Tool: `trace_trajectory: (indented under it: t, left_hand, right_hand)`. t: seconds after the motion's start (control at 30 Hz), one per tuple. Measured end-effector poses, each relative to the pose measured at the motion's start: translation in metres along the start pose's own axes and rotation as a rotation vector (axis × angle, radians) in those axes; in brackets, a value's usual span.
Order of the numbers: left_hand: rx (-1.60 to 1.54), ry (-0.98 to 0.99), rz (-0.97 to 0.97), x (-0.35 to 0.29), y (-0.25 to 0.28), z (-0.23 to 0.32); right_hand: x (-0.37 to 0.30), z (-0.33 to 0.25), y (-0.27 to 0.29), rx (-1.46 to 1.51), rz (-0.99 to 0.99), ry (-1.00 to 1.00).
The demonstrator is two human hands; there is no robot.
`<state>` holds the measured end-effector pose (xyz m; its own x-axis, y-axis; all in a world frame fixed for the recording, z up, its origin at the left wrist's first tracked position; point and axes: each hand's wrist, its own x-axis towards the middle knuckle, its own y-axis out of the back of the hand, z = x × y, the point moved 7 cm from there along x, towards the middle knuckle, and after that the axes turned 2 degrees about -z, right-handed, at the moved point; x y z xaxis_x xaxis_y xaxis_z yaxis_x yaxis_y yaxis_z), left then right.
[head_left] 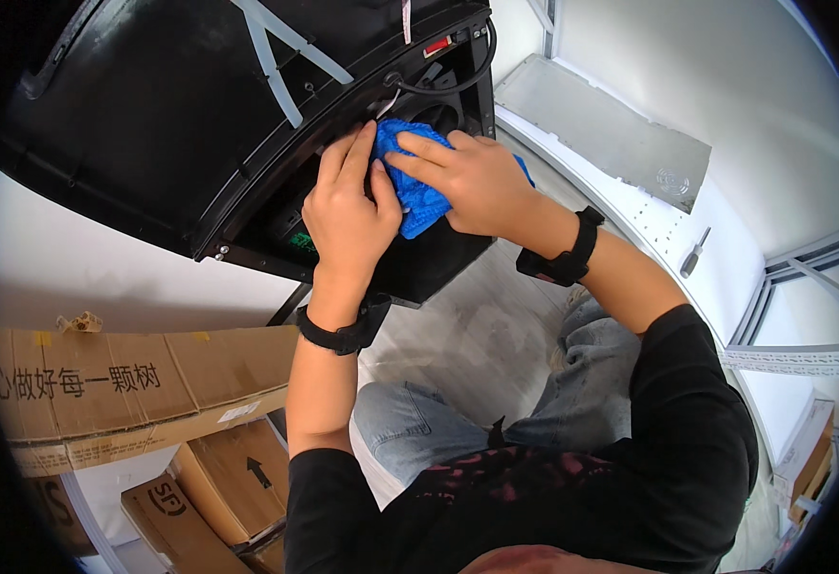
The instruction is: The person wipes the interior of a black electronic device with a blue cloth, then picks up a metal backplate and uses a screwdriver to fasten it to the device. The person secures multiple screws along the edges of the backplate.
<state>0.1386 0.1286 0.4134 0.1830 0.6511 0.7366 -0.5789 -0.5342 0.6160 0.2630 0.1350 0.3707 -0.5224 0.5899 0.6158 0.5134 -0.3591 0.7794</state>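
A crumpled blue cloth point(421, 210) is bunched against the open side of a black cabinet point(151, 115). My right hand point(486, 187) presses on the cloth from the right, its fingers bent over it. Beside the cloth's left edge is my left hand point(352, 215), fingers stretched toward the cabinet frame and thumb close to the cloth; its fingertips are partly hidden. Behind the hands, a round dark opening point(443, 117) shows inside the cabinet. A black cable point(453, 88) loops above the cloth, near a red switch point(437, 46).
A grey metal panel point(611, 124) lies on a white ledge at the right, with a screwdriver point(696, 253) nearer me. Cardboard boxes point(233, 478) stand at lower left. Grey strips point(280, 57) run across the cabinet's top. My legs are below, over a pale floor point(448, 354).
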Motion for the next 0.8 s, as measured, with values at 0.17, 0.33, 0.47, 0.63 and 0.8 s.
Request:
trace_trajectory:
  t: [0.17,0.33,0.47,0.63,0.8]
  left_hand:
    - [0.040,-0.071,0.022,0.002,0.000,-0.002]
    - [-0.012,-0.043,-0.008,-0.001,0.000,-0.003]
    - [-0.011,-0.040,-0.027,-0.003,-0.003,-0.006]
    - [-0.011,-0.044,-0.054,-0.005,-0.001,-0.008]
    - [-0.014,-0.066,-0.058,-0.006,-0.002,-0.008]
  right_hand:
    - [-0.001,0.016,0.006,0.106,0.104,-0.144]
    - [-0.010,0.040,0.013,0.321,0.095,-0.318]
    - [-0.016,0.056,0.006,0.514,0.056,-0.288]
    - [-0.044,0.084,-0.027,0.804,-0.087,-0.440]
    - [-0.061,0.075,-0.047,0.680,-0.086,-0.446]
